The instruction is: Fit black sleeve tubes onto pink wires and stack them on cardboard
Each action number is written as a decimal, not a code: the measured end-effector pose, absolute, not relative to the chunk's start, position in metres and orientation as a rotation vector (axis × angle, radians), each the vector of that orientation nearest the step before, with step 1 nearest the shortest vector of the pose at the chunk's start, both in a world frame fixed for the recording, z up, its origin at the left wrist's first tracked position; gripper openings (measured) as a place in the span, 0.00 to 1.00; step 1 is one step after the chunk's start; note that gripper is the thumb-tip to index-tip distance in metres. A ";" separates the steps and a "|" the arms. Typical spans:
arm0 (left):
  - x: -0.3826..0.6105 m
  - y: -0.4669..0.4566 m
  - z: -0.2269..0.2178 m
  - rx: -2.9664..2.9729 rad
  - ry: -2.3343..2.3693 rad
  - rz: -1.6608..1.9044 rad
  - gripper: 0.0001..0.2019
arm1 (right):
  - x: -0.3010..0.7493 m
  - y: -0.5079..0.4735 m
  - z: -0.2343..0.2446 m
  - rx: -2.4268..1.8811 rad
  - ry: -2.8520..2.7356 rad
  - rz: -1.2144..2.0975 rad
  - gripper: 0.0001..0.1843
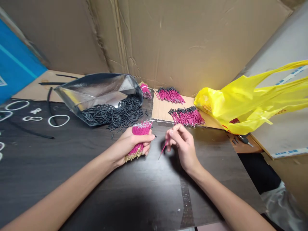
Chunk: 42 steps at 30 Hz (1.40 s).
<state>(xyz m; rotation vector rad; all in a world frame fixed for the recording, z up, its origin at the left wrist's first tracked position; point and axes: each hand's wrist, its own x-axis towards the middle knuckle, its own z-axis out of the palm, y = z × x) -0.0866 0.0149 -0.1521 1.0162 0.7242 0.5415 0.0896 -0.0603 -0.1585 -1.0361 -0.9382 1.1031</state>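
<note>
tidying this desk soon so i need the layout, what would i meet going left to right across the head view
Figure-eight band → silver bag with black tubes → left hand holding a bundle of pink wires → right hand holding a single wire → yellow bag.

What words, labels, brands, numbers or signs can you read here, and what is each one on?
No text is readable.
Yellow plastic bag: small reddish marks, too small and blurred to read.
Flat blue panel: white outline mark, cut off by the picture's edge; no letters legible.
Flat white panel: blue patches, too blurred to read.
</note>
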 end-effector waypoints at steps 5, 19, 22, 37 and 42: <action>-0.085 0.013 -0.143 1.303 0.878 0.350 0.10 | 0.096 -0.056 -0.158 -1.090 -0.946 1.055 0.16; -0.073 -0.034 -0.150 2.133 0.330 0.544 0.05 | 0.111 -0.048 -0.155 -1.120 -0.931 0.940 0.16; -0.062 -0.044 -0.152 1.571 0.509 0.639 0.09 | 0.110 -0.047 -0.156 -1.067 -0.898 1.152 0.15; -0.055 -0.023 -0.156 0.720 0.841 0.999 0.15 | 0.099 -0.060 -0.159 -1.399 -1.857 0.669 0.27; -0.056 -0.024 -0.155 0.699 0.828 0.942 0.17 | 0.082 -0.065 -0.161 -1.380 -2.049 0.518 0.46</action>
